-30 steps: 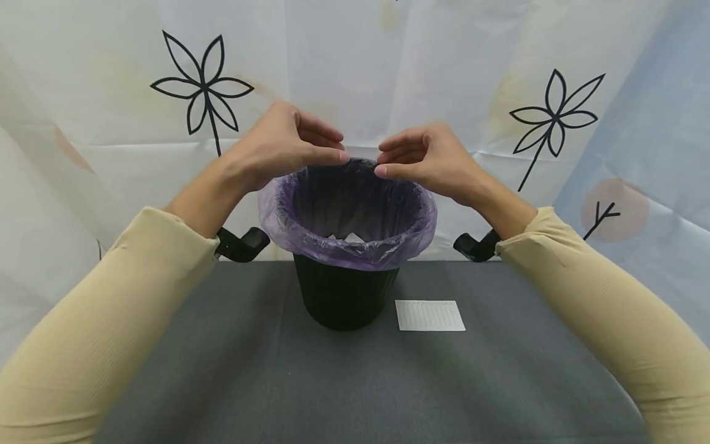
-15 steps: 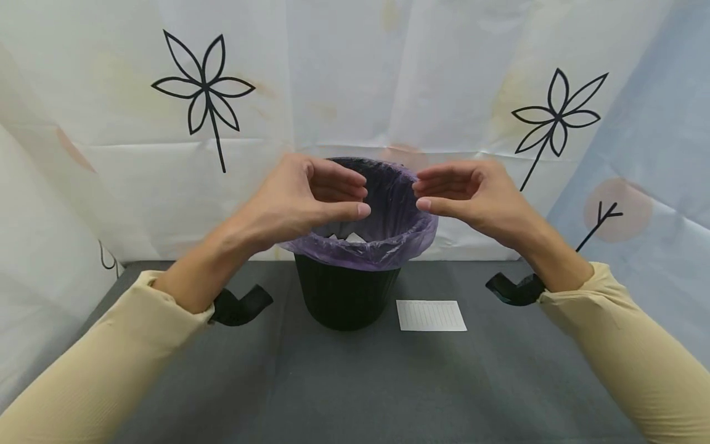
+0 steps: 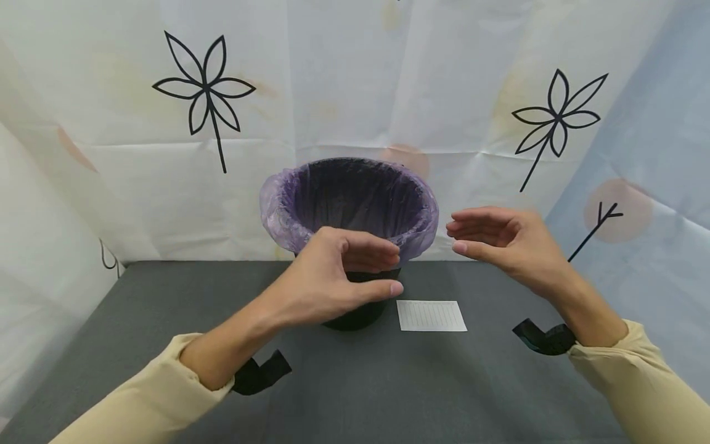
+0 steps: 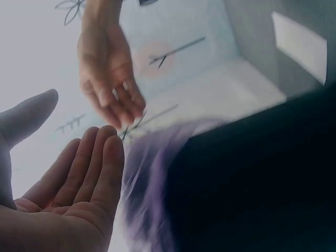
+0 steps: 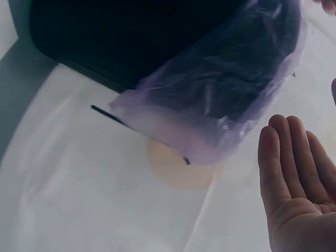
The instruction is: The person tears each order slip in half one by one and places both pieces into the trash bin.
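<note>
A black bin (image 5: 115, 42) stands on the dark grey table with a purple plastic bag (image 3: 277, 209) folded out over its rim. My left hand (image 3: 327, 280) is in front of the bin in the head view and hides much of its front. Its fingers are together and its thumb is held apart, with nothing between them. To the right of the bin, my right hand (image 3: 507, 243) is raised, fingers extended and thumb apart, also holding nothing. In the right wrist view its fingers (image 5: 283, 163) are straight beside the bag.
A white lined card (image 3: 431, 316) lies flat on the grey table (image 3: 432, 388), right of the bin's base. Behind the bin hangs a pale cloth (image 3: 344, 74) printed with leaf outlines. Black straps (image 3: 261, 373) sit at both wrists.
Both hands have come down from above the bin's far rim toward me. They have spread apart, the right hand moving right. Bin and card have stayed in place.
</note>
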A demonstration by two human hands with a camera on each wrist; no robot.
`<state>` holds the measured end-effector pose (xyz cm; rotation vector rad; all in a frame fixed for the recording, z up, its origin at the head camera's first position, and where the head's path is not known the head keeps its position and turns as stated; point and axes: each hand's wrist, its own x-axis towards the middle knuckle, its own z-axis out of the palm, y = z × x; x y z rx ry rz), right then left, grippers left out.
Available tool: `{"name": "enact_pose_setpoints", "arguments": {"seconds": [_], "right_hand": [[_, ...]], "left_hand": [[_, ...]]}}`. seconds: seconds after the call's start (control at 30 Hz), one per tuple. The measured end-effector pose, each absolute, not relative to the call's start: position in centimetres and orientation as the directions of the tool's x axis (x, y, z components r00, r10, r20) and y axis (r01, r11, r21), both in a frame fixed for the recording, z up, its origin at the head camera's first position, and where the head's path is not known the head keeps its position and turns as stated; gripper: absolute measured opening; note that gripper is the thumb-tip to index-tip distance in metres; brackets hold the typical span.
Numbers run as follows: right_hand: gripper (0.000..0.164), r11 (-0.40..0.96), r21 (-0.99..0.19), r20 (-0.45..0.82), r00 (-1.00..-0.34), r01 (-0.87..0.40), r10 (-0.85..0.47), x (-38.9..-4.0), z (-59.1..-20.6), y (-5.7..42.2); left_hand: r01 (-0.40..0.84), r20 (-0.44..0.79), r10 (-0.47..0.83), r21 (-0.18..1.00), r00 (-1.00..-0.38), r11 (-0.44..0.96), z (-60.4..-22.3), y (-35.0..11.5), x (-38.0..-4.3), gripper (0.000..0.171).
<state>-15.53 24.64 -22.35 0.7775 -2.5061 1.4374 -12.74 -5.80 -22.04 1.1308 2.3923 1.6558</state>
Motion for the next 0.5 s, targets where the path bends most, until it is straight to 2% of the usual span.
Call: {"name": "enact_pose_setpoints", "arguments": {"seconds": [0.5], "right_hand": [[0.042, 0.409, -0.839, 0.27, -0.927, -0.359, -0.259, -15.1, -29.5, 28.3]], "left_hand": [[0.472, 0.281, 0.538, 0.843, -0.795, 0.259, -30.9, -1.1, -11.9, 0.04]]}}
